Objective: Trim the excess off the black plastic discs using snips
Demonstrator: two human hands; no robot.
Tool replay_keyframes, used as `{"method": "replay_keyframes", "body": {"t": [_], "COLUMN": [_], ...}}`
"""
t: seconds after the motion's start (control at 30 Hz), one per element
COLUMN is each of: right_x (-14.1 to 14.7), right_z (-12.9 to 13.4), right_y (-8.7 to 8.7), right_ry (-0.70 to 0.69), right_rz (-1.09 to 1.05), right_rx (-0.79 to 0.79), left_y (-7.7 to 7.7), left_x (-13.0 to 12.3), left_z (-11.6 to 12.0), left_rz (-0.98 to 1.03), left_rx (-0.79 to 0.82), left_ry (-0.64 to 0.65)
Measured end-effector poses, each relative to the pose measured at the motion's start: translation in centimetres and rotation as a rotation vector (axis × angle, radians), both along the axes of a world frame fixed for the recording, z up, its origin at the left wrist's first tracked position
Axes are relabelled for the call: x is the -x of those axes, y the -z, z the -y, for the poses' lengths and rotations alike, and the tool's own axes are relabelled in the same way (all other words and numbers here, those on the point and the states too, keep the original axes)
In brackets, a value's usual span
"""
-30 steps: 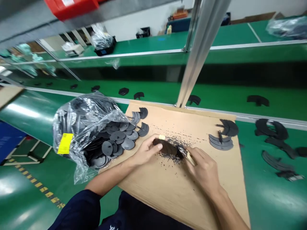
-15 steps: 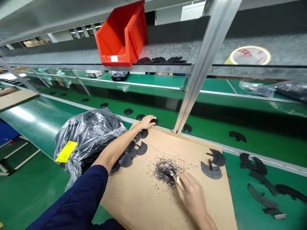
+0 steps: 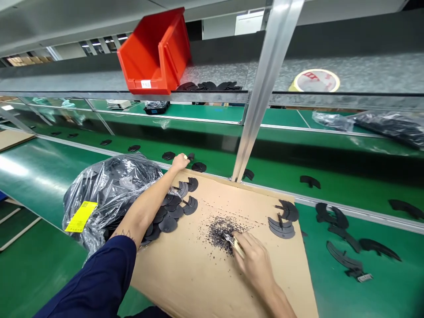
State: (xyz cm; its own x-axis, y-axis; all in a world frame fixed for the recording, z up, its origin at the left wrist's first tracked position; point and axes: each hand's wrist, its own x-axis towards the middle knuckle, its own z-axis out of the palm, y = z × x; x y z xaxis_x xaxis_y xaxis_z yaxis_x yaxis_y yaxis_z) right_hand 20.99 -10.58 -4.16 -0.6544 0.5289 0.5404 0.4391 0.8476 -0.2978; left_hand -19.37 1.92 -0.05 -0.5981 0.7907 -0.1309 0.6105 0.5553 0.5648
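Note:
My left hand (image 3: 180, 162) reaches over the cardboard's far edge, fingers closed on a dark fan-shaped plastic part (image 3: 191, 156) above the green surface behind. My right hand (image 3: 253, 256) is wrapped round nippers (image 3: 236, 245) with a pale handle and a metal tip; the palm hides much of them. Their tip points into a heap of black plastic crumbs (image 3: 218, 232) on the cardboard sheet (image 3: 198, 278). Black rounded parts (image 3: 168, 223) are piled left of the crumbs. Two curved black parts (image 3: 281, 228) lie to the right.
A plastic bag of black parts (image 3: 112, 185) sits at left. A metal post (image 3: 253, 106) rises behind the cardboard. Above, a shelf holds a red bin (image 3: 152, 55) and a tape roll (image 3: 317, 81). Loose curved parts (image 3: 344, 238) lie at right on the green table.
My left hand has moved left from one black part and now grips the neighbouring one. My right hand stays by the crumbs with the nippers. The view has shifted slightly right.

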Motion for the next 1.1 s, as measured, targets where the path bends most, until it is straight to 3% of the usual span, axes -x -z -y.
{"method": "replay_keyframes", "body": {"t": [0.23, 0.37, 0.47, 0.57, 0.7, 0.77, 0.83, 0.9, 0.97, 1.03, 1.1], "right_x": [0.3, 0.1, 0.0, 0.2, 0.8, 1.2, 1.5, 1.8, 2.0, 2.0, 2.0], "right_z": [0.4, 0.4, 0.3, 0.5, 1.0, 1.0, 1.1, 1.3, 1.5, 1.6, 1.7], "right_y": [0.1, -0.1, -0.2, -0.3, -0.6, -0.8, -1.0, -1.2, -1.4, -1.5, -1.5], "right_ry": [-0.024, 0.002, 0.019, 0.048, 0.076, -0.009, -0.203, -0.298, -0.291, -0.245, -0.169], "right_rz": [0.008, -0.007, -0.073, -0.183, -0.33, -0.348, -0.302, -0.281, -0.285, -0.3, -0.337], "right_rx": [0.007, 0.016, -0.003, -0.03, -0.046, -0.01, 0.07, 0.148, 0.211, 0.273, 0.341], "left_y": [0.4, -1.4, -2.8, -3.3, -2.7, -2.4, -2.2, -2.0, -1.8, -1.4, -0.8], "left_x": [-3.8, -5.8, -7.2, -9.2, -12.7, -14.4, -15.3, -15.1, -13.6, -11.1, -8.6], "left_z": [-1.2, -1.4, -0.6, 2.2, 9.0, 12.7, 15.8, 18.2, 19.8, 20.7, 21.1], "left_rz": [0.131, 0.164, 0.225, 0.329, 0.496, 0.573, 0.575, 0.513, 0.403, 0.157, -0.3], "left_rx": [-0.08, -0.163, -0.205, -0.184, -0.035, 0.061, 0.1, 0.093, 0.052, 0.008, -0.001], "left_ry": [0.106, 0.149, 0.293, 0.506, 0.761, 1.03, 1.12, 1.092, 1.006, 0.868, 0.718]}}
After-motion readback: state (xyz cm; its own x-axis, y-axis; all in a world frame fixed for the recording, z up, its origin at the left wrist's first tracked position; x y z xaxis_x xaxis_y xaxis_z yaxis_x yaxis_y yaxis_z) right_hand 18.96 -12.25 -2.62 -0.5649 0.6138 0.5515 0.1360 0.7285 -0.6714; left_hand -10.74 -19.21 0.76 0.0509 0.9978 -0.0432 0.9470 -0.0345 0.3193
